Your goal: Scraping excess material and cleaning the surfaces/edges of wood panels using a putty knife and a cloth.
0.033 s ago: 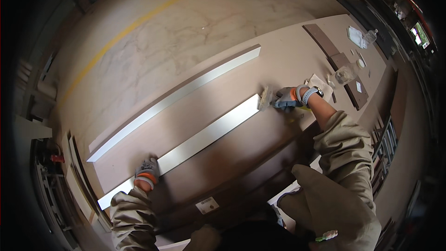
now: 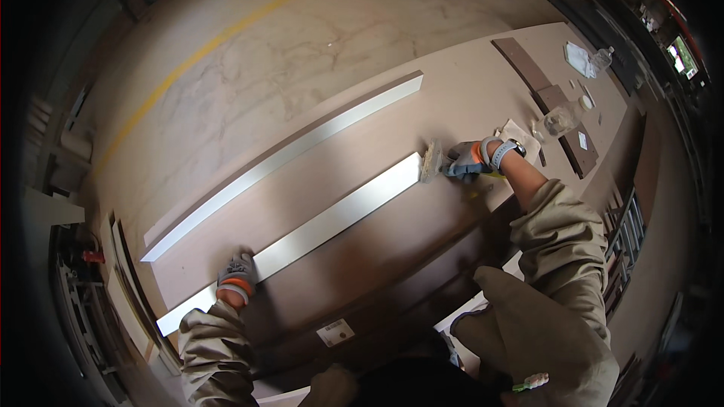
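Observation:
A long white-and-silver strip [image 2: 339,215] lies slantwise across a brown board [image 2: 302,181] in front of me. My left hand [image 2: 238,273], in a grey glove with an orange cuff, is closed around the strip near its left end. My right hand [image 2: 464,160], gloved the same way, is closed on what looks like a flat brush [image 2: 432,162]. The brush's pale edge touches the strip's right end. My right fingers are partly hidden behind the hand. A second strip [image 2: 294,158], silver with a brown edge, lies farther off, roughly parallel to the first.
A clear plastic bottle [image 2: 564,117] lies right of my right hand, beside a pale cloth [image 2: 526,136]. Brown flat pieces [image 2: 554,99] lie beyond them, with another clear bottle [image 2: 601,60] at the far right. A printed label [image 2: 335,332] is on the dark surface near me.
The strip and my left hand have shifted very slightly to the left. My right hand stays at the strip's right end.

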`<state>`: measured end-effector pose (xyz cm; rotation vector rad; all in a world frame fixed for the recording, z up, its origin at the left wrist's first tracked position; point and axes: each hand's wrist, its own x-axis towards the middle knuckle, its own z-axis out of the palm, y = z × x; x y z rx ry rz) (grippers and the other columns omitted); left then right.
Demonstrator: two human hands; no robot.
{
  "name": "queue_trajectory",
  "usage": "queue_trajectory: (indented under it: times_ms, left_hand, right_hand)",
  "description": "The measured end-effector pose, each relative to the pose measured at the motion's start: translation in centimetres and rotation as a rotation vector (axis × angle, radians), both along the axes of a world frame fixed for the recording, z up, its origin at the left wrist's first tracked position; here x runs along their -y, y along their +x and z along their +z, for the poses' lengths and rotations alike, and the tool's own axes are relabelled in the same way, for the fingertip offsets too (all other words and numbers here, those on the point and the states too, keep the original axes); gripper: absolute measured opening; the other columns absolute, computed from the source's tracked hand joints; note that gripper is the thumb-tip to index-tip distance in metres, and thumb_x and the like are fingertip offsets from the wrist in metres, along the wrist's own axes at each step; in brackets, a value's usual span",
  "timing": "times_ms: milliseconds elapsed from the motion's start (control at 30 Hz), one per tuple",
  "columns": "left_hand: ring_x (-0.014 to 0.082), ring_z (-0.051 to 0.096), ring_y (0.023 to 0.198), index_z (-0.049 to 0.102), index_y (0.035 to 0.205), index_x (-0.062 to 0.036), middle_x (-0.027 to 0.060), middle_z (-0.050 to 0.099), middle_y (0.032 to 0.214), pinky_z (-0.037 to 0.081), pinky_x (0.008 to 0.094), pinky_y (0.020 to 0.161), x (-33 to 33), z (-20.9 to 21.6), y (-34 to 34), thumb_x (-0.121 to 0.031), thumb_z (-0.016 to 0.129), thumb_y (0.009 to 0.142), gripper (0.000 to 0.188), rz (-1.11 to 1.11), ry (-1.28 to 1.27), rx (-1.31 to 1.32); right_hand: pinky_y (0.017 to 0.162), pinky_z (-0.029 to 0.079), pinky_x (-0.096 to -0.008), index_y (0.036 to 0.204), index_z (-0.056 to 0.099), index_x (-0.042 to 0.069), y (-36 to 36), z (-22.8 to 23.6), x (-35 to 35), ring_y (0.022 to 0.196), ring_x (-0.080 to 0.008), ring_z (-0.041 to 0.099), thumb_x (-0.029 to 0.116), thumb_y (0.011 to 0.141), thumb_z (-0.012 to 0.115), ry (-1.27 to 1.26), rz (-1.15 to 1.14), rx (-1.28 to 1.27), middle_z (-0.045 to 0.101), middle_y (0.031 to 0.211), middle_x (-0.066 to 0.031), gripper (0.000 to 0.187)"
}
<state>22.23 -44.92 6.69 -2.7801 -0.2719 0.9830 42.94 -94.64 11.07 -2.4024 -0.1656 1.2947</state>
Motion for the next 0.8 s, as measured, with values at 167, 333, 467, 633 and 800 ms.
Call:
queue_trajectory:
  times_ms: [167,333,467,633,800]
  left_hand:
    - [0.0339,0.053,0.107,0.048,0.113,-0.0073,0.0181,0.048,0.118,0.046,0.0437,0.085,-0.9,-0.8,0.9,-0.017,0.051,0.082,0.033,0.054,0.052,0.032]
    - [0.0332,0.049,0.112,0.047,0.115,-0.0112,0.0164,0.047,0.118,0.041,0.0449,0.091,-0.2,-2.2,1.0,-0.026,0.044,0.086,0.032,0.234,0.088,0.074]
    - [0.0323,0.045,0.115,0.046,0.117,-0.0135,0.0149,0.045,0.121,0.038,0.0454,0.093,0.1,-3.6,0.9,-0.026,0.044,0.087,0.033,0.318,0.108,0.103]
    - [0.0340,0.043,0.115,0.046,0.118,-0.0153,0.0123,0.042,0.124,0.036,0.0455,0.095,-0.2,-4.7,0.9,-0.026,0.044,0.088,0.032,0.342,0.157,0.119]
    - [0.0322,0.043,0.115,0.048,0.116,-0.0163,0.0117,0.043,0.122,0.037,0.0442,0.094,-0.1,-5.5,1.0,-0.025,0.042,0.089,0.029,0.369,0.203,0.129]
  right_hand:
    - [0.064,0.045,-0.0343,0.083,0.061,0.004,0.8,-0.7,0.1,0.069,-0.0199,0.058,0.042,0.080,0.048,-0.295,0.344,0.111,0.063,0.080,-0.0102,0.040]
    - [0.074,0.043,-0.0389,0.094,0.064,0.007,1.4,-4.0,0.8,0.080,-0.0284,0.058,0.038,0.083,0.042,-0.326,0.387,0.174,0.065,0.088,-0.0111,0.039]
    - [0.082,0.045,-0.0390,0.102,0.064,0.008,0.8,-4.0,0.3,0.096,-0.0308,0.059,0.043,0.088,0.035,-0.408,0.421,0.406,0.064,0.101,-0.0137,0.047]
    - [0.085,0.045,-0.0382,0.102,0.066,0.008,0.4,-0.6,-1.1,0.098,-0.0298,0.060,0.054,0.090,0.023,-0.565,0.327,0.494,0.064,0.103,-0.0125,0.064]
    - [0.079,0.048,-0.0413,0.101,0.066,0.012,1.1,-0.7,-2.2,0.095,-0.0283,0.061,0.056,0.090,0.024,-0.537,0.447,0.532,0.065,0.100,-0.0100,0.061]
